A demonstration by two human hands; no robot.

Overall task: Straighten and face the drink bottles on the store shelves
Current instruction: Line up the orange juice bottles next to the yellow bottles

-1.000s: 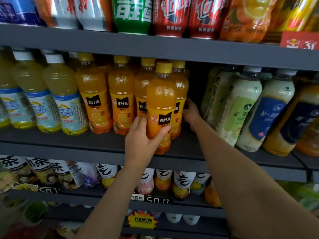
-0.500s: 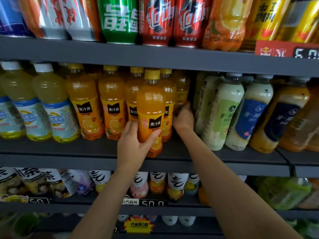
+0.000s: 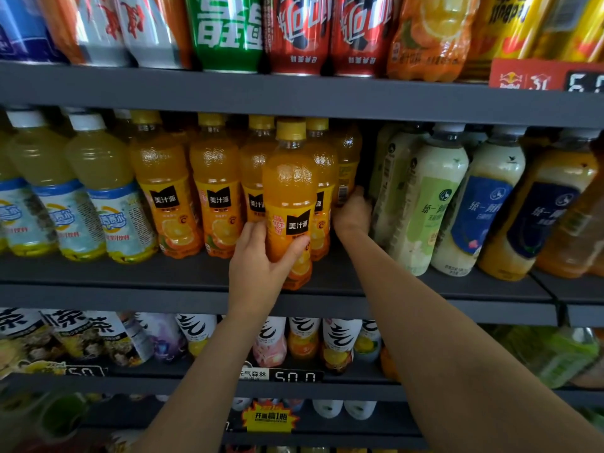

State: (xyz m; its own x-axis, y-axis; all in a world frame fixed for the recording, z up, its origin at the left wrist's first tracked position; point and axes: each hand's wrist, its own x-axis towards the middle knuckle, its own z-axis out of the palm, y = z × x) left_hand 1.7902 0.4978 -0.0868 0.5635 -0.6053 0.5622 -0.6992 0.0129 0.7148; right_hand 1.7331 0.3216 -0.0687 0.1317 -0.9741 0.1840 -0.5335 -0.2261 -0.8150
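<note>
A row of orange juice bottles with yellow caps stands on the middle shelf. My left hand grips the lower part of one front orange juice bottle, which stands at the shelf's front edge with its black label facing out. My right hand reaches deeper into the shelf and holds the base of a rear orange juice bottle whose barcode side faces out. Its fingertips are hidden behind that bottle.
Pale lemon drink bottles stand left of the orange row, milk-tea bottles lean to the right. Cans fill the shelf above. Smaller bottles and price tags line the shelf below.
The view has tilted slightly upward, so the shelves sit lower in the frame. My right hand has drawn back a little along the rear bottle. My left hand keeps its grip.
</note>
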